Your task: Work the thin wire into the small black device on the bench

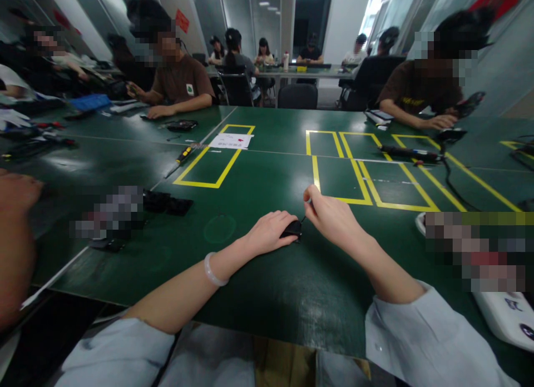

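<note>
Left hand [275, 231]: curled over a small black mouse-like device [293, 229], which was pressed to the green table [262, 292]. Right hand [331, 212]: fingers seemingly pinched on a thin dark cable or shaft [303, 219], right of the device. Step, as judged: thin piece being worked, device braced; steady bracing was called for next. Beyond the device, leftward: yellow-and-black screwdriver [184, 154], white paper sheet [231, 141].

Deep green right across the tabletop [267, 175], and bright yellow on those tape outlines [196, 184]! Plain black on the small object [293, 229], dark too on the thin strand [303, 219]. Milky white bracelet [212, 273], pale blue-grey sleeve [425, 326]. Further off, yellow and black on the screwdriver [184, 154], white paper [227, 140] flecked red, and a brown T-shirt [436, 78] with yellow lettering!
</note>
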